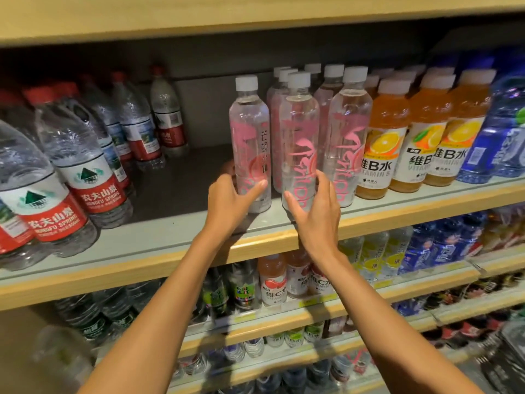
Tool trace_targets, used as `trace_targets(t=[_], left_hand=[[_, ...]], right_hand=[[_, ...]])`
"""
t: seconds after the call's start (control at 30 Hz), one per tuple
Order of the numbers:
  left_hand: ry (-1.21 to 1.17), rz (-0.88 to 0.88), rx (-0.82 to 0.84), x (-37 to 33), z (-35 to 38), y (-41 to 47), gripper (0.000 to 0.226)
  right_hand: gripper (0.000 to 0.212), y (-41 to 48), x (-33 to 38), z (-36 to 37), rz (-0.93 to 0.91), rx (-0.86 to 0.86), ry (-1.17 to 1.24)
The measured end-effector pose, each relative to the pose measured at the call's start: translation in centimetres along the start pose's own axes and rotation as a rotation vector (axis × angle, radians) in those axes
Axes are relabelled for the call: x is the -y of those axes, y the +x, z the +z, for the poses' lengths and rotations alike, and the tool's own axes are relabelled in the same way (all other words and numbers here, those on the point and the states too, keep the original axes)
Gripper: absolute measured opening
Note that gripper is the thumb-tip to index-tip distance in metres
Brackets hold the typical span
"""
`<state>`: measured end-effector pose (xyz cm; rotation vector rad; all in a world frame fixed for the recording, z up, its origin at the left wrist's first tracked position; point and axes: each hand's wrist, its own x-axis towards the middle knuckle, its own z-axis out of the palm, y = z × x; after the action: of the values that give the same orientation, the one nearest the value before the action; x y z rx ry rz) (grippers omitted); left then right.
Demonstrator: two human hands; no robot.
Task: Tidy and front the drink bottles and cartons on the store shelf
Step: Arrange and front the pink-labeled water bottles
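I looked at the middle shelf (142, 248), with its wooden front edge running across the view. On its left stood big Nongfu Spring water bottles (85, 166), then a bare gap, and on its right the orange vitamin B water bottles (380, 143) and some blue bottles (500, 132).

Between the gap and the orange row stood the clear bottles with pink labels, all upright, so their long axis was vertical, directly ahead of both hands and near the front edge. The left pink-label bottle (250, 132) stood a little apart from its neighbours, next to the gap. The middle pink-label bottle (298, 129) was just beside the others.

The left hand (230, 200) gripped the left bottle low on its body, with the thumb across the front. The right hand (315, 214) held the middle bottle low, thumb on one side and fingers on the other. Each hand was equally near to its own bottle.

The left bottle showed a column of Chinese characters, while the middle one showed the pink script. I judged the left one needed a turn about its upright axis. Both had a white cap (246, 82).
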<state>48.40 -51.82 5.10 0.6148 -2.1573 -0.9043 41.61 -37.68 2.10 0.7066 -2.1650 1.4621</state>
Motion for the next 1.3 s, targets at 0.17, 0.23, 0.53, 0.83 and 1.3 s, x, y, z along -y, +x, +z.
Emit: trace_targets(t=[0.17, 0.23, 0.53, 0.83, 1.3], left_hand=[[-0.124, 0.107, 0.031, -0.7, 0.2, -2.5, 0.038], [-0.127, 0.113, 0.017, -1.0, 0.4, -2.7, 0.036], [-0.119, 0.119, 0.057, -0.9, 0.1, -2.8, 0.038], [-0.097, 0.13, 0.02, -0.9, 0.8, -2.7, 0.052], [-0.075, 0.15, -0.007, -1.8, 1.9, -2.8, 0.046]], right_hand=[[0.066, 0.0, -0.4, 0.0, 0.002, 0.012, 0.03], [0.066, -0.1, -0.5, -0.1, 0.006, 0.009, 0.041], [0.053, 0.2, -0.6, -2.4, -0.097, -0.063, -0.016], [0.069, 3.2, -3.6, -4.6, 0.02, -0.094, -0.235], [0.067, 2.8, -4.2, -4.0, -0.042, -0.13, -0.195]])
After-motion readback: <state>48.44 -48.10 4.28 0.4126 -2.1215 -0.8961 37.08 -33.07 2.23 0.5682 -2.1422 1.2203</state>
